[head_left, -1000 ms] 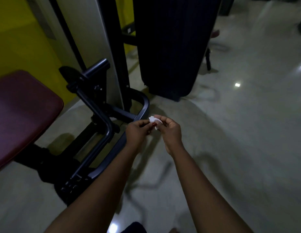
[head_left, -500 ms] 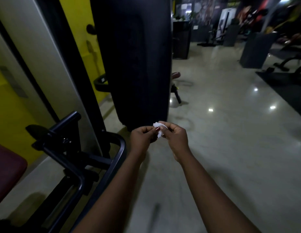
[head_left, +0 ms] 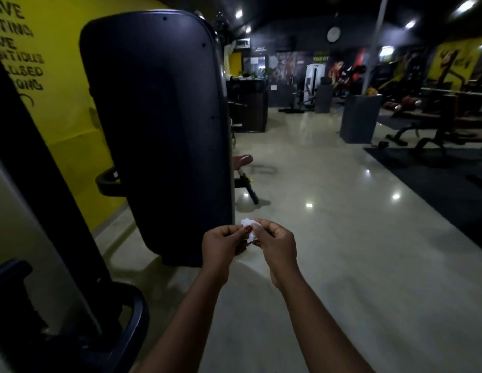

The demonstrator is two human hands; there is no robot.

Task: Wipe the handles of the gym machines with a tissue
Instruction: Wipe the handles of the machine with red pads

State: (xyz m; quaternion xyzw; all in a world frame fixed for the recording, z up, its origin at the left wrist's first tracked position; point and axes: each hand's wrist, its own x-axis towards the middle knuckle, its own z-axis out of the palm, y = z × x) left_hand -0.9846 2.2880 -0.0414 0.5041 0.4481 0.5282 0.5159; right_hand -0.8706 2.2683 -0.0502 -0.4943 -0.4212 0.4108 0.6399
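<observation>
Pale polished floor (head_left: 342, 251) stretched across the gym, catching small reflections of the ceiling lights. Along its left edge rose a yellow wall (head_left: 70, 111) with black lettering, partly cut off. A tall dark machine shroud (head_left: 159, 130) stood upright on the floor near that left edge, its rounded top high in the view. A black mat (head_left: 436, 181) covered the floor's right edge, with benches (head_left: 428, 127) standing toward the far right corner. At the near left corner a black tubular frame (head_left: 136, 319) curved low beside a pale upright panel. A small red seat pad (head_left: 242, 159) showed just behind the shroud's right side. Both bare forearms reached forward over the middle of the floor. The left hand (head_left: 223, 244) had its fingers curled and pinched one side of the tissue (head_left: 249, 230); the right hand (head_left: 277, 244), just beside it and likewise curled, pinched the other side. The tissue, a small crumpled white wad, sat between the two hands at their fingertips, in the air, in front of the shroud's lower right corner.
</observation>
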